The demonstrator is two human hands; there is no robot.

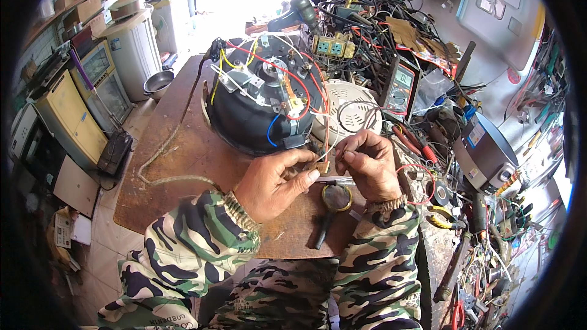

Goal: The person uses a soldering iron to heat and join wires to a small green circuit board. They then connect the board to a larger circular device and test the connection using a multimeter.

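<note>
My left hand (272, 183) is closed on a small brown circuit board (321, 165), held between thumb and fingers above the table's front half. Close to its right, my right hand (373, 166) is pinched; whatever its fingertips hold is too small to make out. Thin pale wires run down to the board from an upturned black appliance body (244, 123), which looks like a rice cooker's underside. Red, yellow, white and blue wires and metal brackets sit on that base. Below my hands lies a magnifying glass (335, 197) with a yellow rim and black handle.
A wooden table (153, 177) carries the work, with a power cord trailing left. Behind my right hand are a vented cream cover (354, 109) and a multimeter (402, 85). Tangled cables and tools crowd the right side, with pliers (447, 218) and a metal pot (486, 153).
</note>
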